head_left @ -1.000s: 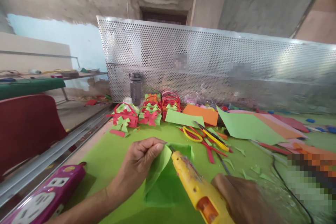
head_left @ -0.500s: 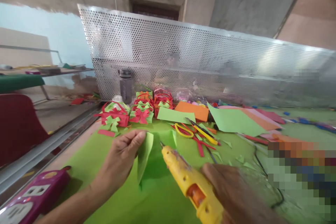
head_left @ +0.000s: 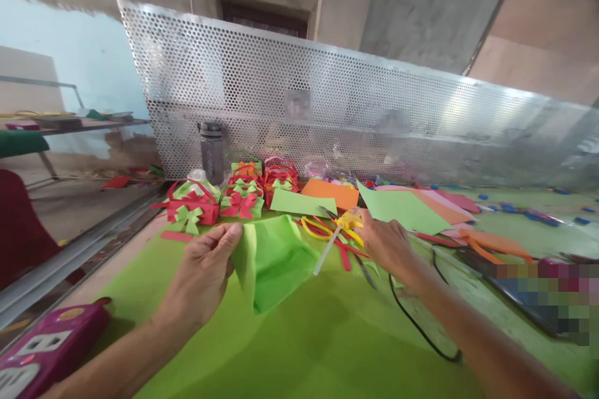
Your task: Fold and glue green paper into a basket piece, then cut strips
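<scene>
Swung away from the lower middle of the frame to right of centre since half a second ago: right hand (head_left: 386,243), forearm stretched out from the lower right corner, back of the hand to the camera. Clenched on the yellow glue gun (head_left: 349,222), now mostly hidden behind the fingers, with a pale glue stick (head_left: 326,251) poking down and left from it; earlier held near the bottom edge with its nozzle at the paper. Black cord (head_left: 412,318) trailing from under the wrist across the green table cover (head_left: 299,343) toward the lower right.

Left of centre: left hand (head_left: 206,271), forearm rising from the lower left corner, thumb and fingertips pinching the upper left edge of the folded green paper (head_left: 274,259). Paper lifted off the cover, hanging open toward the middle of the frame, fuller and more spread than before, when it stood as a narrow flap.

Behind the hands, mid-frame: red and green paper baskets (head_left: 224,199), loose green and orange sheets (head_left: 402,209), yellow scissors (head_left: 313,229) among red strips. Purple power strip (head_left: 44,349) in the lower left corner, perforated metal screen (head_left: 327,100) across the back, grey bottle (head_left: 211,149) standing against it.
</scene>
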Demonstrator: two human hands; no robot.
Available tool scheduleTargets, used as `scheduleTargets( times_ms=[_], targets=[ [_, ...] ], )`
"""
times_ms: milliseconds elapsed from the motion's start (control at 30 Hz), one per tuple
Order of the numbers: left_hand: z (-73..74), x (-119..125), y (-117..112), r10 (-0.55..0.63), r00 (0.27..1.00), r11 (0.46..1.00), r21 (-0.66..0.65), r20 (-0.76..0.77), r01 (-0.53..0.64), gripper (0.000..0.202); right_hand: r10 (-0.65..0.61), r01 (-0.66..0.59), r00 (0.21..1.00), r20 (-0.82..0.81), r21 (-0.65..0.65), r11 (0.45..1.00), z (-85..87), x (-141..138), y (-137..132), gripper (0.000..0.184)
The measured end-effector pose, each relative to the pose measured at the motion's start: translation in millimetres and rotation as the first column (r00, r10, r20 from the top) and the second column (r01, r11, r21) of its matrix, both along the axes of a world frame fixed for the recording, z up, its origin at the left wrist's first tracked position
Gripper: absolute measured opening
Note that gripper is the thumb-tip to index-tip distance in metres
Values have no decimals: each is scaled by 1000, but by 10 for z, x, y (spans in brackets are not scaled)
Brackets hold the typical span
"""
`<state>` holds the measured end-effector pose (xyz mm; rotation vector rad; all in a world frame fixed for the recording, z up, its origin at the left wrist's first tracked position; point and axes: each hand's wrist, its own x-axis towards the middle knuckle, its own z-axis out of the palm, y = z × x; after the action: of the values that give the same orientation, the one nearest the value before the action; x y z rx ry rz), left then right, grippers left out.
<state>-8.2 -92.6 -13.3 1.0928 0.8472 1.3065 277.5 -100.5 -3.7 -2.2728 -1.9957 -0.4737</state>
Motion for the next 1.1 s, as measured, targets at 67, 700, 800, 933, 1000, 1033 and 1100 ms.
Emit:
scheduleTargets(
  times_ms=[67, 700, 800, 933, 1000, 1033, 1100],
  targets=[
    [50, -13, -29, -43, 999, 999, 28, 28, 42, 20, -1, 2, 1000, 13, -41, 999, -96, 20, 43, 31],
    [8, 165, -372, -150, 926, 983, 51, -346, 178, 29, 617, -427, 498, -609, 447, 786, 148, -476, -697, 51],
    [60, 181, -406, -77, 880, 974, 155, -469, 168, 29, 620, -470, 544, -565, 406, 783, 181, -640, -833, 58],
    [119, 215, -455, 37, 837, 938, 308, -546, 159, 25, 636, -473, 575, -515, 426, 772, 160, -752, -834, 34],
    [120, 224, -470, 67, 815, 921, 350, -576, 171, 25, 646, -471, 565, -514, 442, 764, 139, -765, -799, 25],
    [114, 224, -472, 72, 804, 916, 358, -590, 180, 25, 652, -477, 558, -513, 444, 758, 128, -767, -779, 21],
    [97, 217, -468, 63, 787, 916, 349, -614, 199, 25, 664, -500, 545, -512, 438, 747, 108, -764, -743, 13]
  ],
)
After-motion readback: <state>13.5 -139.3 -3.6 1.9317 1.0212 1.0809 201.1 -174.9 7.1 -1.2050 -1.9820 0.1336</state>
